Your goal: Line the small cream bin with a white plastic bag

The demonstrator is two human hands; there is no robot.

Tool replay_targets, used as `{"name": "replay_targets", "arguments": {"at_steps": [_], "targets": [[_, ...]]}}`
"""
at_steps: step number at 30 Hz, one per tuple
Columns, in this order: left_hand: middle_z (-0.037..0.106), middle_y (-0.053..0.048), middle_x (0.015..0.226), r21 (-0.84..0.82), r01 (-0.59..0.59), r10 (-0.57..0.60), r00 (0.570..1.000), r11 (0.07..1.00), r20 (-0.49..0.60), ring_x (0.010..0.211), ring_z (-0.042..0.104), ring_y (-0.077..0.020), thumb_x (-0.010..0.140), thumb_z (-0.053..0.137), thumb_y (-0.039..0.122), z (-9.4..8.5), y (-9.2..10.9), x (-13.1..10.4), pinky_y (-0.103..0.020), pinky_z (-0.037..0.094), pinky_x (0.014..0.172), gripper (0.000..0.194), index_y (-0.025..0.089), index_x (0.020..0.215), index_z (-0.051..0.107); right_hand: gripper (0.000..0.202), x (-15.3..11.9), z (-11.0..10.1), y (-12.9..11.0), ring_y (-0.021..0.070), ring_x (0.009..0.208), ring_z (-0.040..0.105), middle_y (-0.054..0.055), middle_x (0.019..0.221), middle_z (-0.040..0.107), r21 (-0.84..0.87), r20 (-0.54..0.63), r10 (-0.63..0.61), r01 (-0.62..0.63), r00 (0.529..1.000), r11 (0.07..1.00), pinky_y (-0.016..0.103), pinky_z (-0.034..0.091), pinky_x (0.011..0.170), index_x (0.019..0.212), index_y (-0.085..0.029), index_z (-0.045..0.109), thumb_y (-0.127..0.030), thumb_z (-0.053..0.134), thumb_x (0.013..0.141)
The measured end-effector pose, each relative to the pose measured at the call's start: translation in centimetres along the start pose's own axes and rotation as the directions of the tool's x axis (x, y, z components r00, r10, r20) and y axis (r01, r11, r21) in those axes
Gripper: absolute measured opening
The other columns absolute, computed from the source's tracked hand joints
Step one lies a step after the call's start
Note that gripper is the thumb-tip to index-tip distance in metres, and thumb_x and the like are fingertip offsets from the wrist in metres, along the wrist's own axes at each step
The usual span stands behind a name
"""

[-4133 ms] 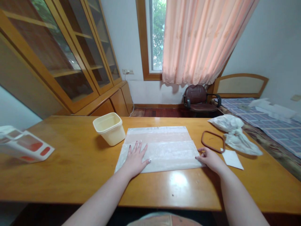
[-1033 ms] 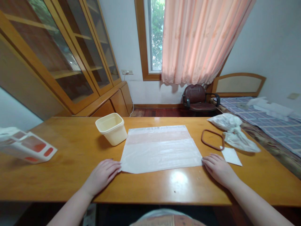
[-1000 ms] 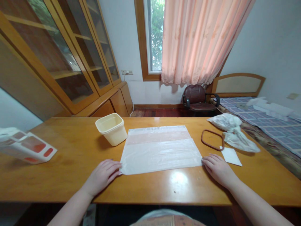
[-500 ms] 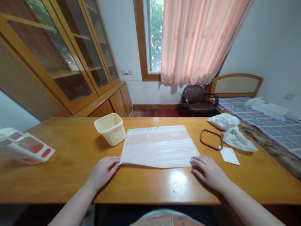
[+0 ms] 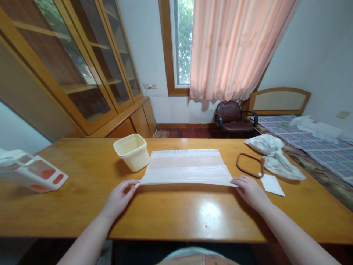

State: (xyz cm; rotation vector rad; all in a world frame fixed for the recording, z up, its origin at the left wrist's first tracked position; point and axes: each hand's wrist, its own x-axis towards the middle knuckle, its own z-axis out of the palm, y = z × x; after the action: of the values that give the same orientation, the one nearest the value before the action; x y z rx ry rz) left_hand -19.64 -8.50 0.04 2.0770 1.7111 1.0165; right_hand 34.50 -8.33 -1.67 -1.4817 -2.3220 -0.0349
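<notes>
A thin white plastic bag [image 5: 186,171], flat and translucent with faint fold lines, lies on the wooden table in front of me. My left hand [image 5: 121,197] pinches its near left corner between thumb and fingers. At the near right corner, my right hand [image 5: 249,191] pinches the bag too. The near edge is stretched taut between both hands and slightly lifted off the table, while the far part rests flat. A cream plastic bin [image 5: 135,156] stands upright just beyond the bag's left side, its opening facing up. Right of the bag lies a brown rounded-rectangle ring [image 5: 249,171].
Beside the ring are a white square sheet [image 5: 272,184] and a knotted white plastic bag [image 5: 275,154]. A white and orange-red container [image 5: 35,173] sits at the table's left. Past the table [image 5: 171,221] stand a brown armchair [image 5: 230,116], a bed and a glass-door cabinet [image 5: 82,66].
Both hands have raised the bag's near edge slightly and drawn it tighter, moving outward and a little away from me. The camera view has shifted slightly.
</notes>
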Motion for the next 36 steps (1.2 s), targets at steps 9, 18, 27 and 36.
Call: {"name": "replay_targets", "arguments": {"at_steps": [9, 18, 27, 36], "targets": [[0.074, -0.010, 0.100, -0.224, 0.075, -0.092, 0.993, 0.972, -0.068, 0.104, 0.066, -0.0267, 0.080, 0.059, 0.054, 0.0, 0.7, -1.8, -0.042, 0.049, 0.097, 0.036, 0.020, 0.087, 0.068, 0.024, -2.7, -2.7, 1.2, 0.0244, 0.098, 0.067, 0.008, 0.100, 0.072, 0.430, 0.007, 0.165, -0.152, 0.986, 0.890, 0.039, 0.052, 0.090, 0.091, -0.022, 0.072, -0.026, 0.051, 0.079], [0.068, -0.002, 0.075, -0.289, 0.162, -0.249, 0.923, 0.943, -0.294, 0.072, 0.065, -0.0193, 0.078, 0.055, 0.050, 1.8, 5.3, 5.8, -0.031, 0.052, 0.071, 0.040, 0.018, 0.102, 0.057, 0.028, 4.6, -3.5, 2.8, 0.0248, 0.091, 0.065, 0.008, 0.094, 0.072, 0.349, -0.096, 0.366, -0.313, 0.926, 0.883, 0.034, 0.048, 0.083, 0.088, -0.018, 0.070, -0.036, 0.051, 0.077], [0.071, -0.007, 0.096, 0.013, 0.168, -0.160, 0.957, 0.986, -0.244, 0.085, 0.066, -0.0199, 0.088, 0.044, 0.027, 4.9, 7.0, 14.1, -0.031, 0.050, 0.079, 0.030, 0.020, 0.110, 0.063, 0.029, 11.7, -2.5, 3.0, 0.0207, 0.080, 0.063, 0.008, 0.084, 0.071, 0.080, 0.019, 0.550, -0.549, 0.835, 0.832, 0.025, 0.038, 0.064, 0.084, -0.018, 0.069, -0.037, 0.048, 0.088], [0.062, -0.020, 0.123, 0.296, 0.156, -0.141, 0.987, 0.942, -0.071, 0.117, 0.057, -0.0289, 0.089, 0.047, 0.026, 9.0, 4.9, 16.0, -0.040, 0.043, 0.103, 0.042, 0.007, 0.124, 0.057, 0.031, 13.3, 0.7, 3.5, 0.0230, 0.085, 0.065, 0.011, 0.093, 0.073, -0.042, 0.114, 0.617, -0.617, 0.778, 0.786, 0.027, 0.040, 0.066, 0.090, -0.017, 0.072, -0.039, 0.050, 0.088]]}}
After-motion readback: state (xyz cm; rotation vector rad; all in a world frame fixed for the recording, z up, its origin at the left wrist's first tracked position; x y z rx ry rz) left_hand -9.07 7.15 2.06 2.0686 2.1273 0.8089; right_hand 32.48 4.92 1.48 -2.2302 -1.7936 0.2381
